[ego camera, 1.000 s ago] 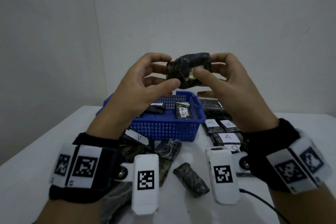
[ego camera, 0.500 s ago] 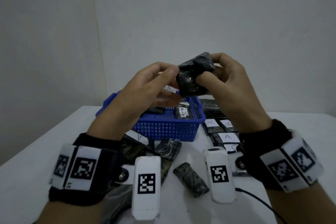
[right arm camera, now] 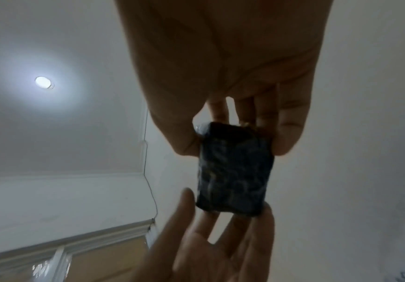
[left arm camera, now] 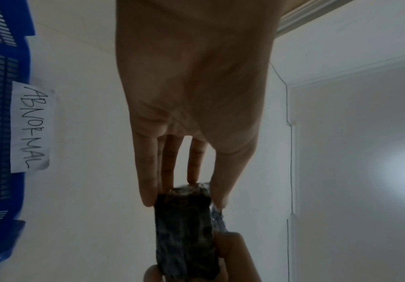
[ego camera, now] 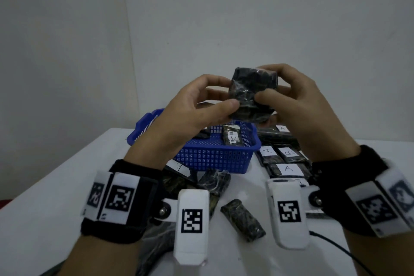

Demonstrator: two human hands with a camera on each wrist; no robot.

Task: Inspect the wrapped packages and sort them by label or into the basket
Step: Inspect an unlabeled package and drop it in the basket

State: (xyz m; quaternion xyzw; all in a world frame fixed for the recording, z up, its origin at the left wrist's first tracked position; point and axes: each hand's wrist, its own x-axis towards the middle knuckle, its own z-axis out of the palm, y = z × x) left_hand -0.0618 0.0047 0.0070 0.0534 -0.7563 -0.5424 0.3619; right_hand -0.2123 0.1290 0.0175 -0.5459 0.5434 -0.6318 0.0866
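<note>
Both hands hold one dark wrapped package (ego camera: pixel 253 94) up in the air above the blue basket (ego camera: pixel 215 159). No label shows on the side facing me. My left hand (ego camera: pixel 230 94) pinches its left end between thumb and fingers. My right hand (ego camera: pixel 268 85) grips its right end, thumb in front and fingers behind. In the left wrist view my left hand (left arm camera: pixel 184 198) meets the near end of the package (left arm camera: pixel 186 229). The right wrist view shows the package (right arm camera: pixel 235 171) between my right hand (right arm camera: pixel 235 137) and the left hand's spread fingers (right arm camera: pixel 220 229).
The basket holds a labelled package (ego camera: pixel 231 139) and carries a paper tag reading ABNORMAL (left arm camera: pixel 31 126). Packages labelled A and B (ego camera: pixel 289 168) lie in rows at the right. Loose unlabelled packages (ego camera: pixel 243 219) lie on the white table (ego camera: pixel 56 186) in front of the basket.
The package has been turned between the fingers, and a different, broader face now points at me. My left hand has shifted its hold to the left end. Both hands stay raised over the basket.
</note>
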